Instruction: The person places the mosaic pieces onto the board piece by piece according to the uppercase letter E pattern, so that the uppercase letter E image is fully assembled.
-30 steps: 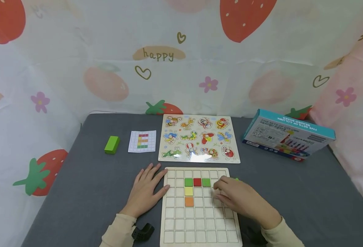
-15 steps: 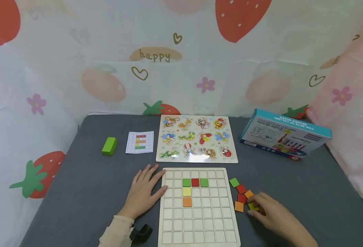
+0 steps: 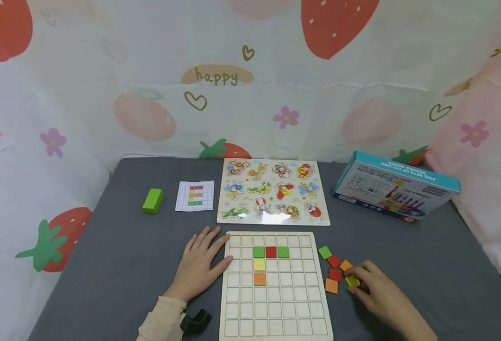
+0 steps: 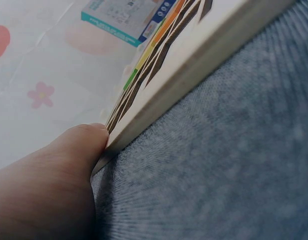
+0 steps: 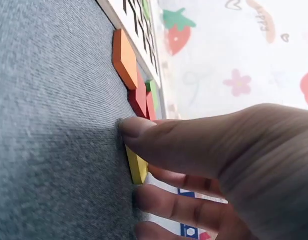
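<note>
On the grey cloth lies a wooden grid board (image 3: 272,310) with a few coloured square tiles set in its cells: green, red, green in a row, then a yellow tile (image 3: 259,264) and an orange tile (image 3: 260,279) down one column. My left hand (image 3: 198,270) rests flat beside the board, its thumb (image 4: 79,145) touching the left edge. To the right of the board, my right hand (image 3: 378,293) pinches a loose yellow tile (image 5: 137,162) between thumb and fingers, low at the cloth. Loose red, orange and green tiles lie next to it, among them an orange tile (image 3: 331,286).
Behind the board lies an insect picture puzzle (image 3: 273,192). Left of that are a pattern card (image 3: 194,196) and a green block (image 3: 153,201). A blue-and-white box (image 3: 397,187) stands at the back right. A black band (image 3: 196,322) sits at the left wrist.
My right hand has moved from the board's upper right side to the loose tiles, where it grips the yellow one and has shifted it slightly. The left hand has stayed in place.
</note>
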